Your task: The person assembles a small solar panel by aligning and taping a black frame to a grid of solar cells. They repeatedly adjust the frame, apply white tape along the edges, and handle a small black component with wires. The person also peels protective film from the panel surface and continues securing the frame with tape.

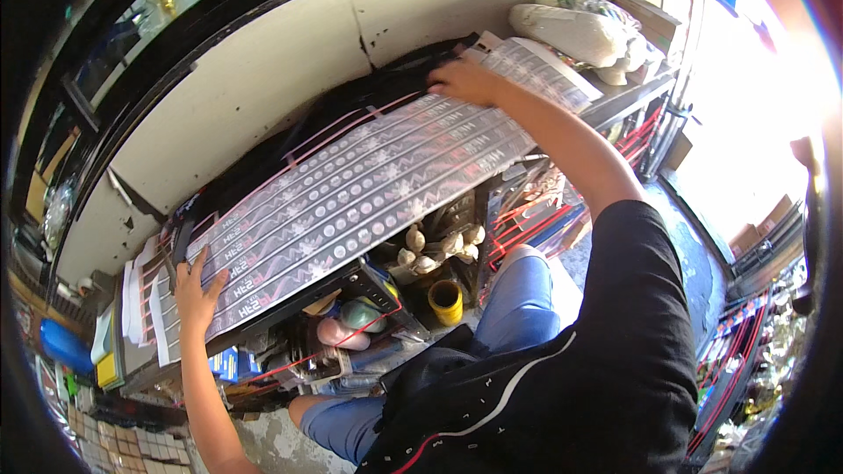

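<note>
Printed sheet [351, 193], long and patterned, lies diagonally across the workbench [140, 373] from lower left to upper right. Your left hand [198, 285] presses flat, fingers spread, on its lower-left end; your right hand [465, 81] rests palm-down near its upper-right end, gripping nothing.

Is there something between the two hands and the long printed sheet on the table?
No, nothing visible. The left hand lies flat on the near end of the printed sheet, and the right hand presses on its far end. Both touch it directly.
</note>
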Demonstrator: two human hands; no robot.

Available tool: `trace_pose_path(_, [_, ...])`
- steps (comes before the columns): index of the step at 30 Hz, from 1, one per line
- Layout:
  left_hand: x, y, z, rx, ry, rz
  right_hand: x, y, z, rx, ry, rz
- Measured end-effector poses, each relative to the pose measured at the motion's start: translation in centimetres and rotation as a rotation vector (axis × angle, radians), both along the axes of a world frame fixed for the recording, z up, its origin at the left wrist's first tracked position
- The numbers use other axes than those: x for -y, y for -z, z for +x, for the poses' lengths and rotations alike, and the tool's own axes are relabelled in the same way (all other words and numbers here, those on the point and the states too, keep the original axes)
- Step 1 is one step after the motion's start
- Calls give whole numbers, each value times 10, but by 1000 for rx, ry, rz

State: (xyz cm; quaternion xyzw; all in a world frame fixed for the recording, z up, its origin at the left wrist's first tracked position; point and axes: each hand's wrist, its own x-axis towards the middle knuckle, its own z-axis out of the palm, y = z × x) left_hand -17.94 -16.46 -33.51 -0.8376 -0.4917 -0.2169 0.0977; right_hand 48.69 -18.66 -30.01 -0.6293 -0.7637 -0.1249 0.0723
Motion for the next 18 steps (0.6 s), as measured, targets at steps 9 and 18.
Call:
trace_pose_path(9, [55,-47,54,414,195,31,33,-35,-23,-463,35,572])
trace_pose_path(18, [192,5,271,301,810,54,218,64,-283,-2308,-686,-79])
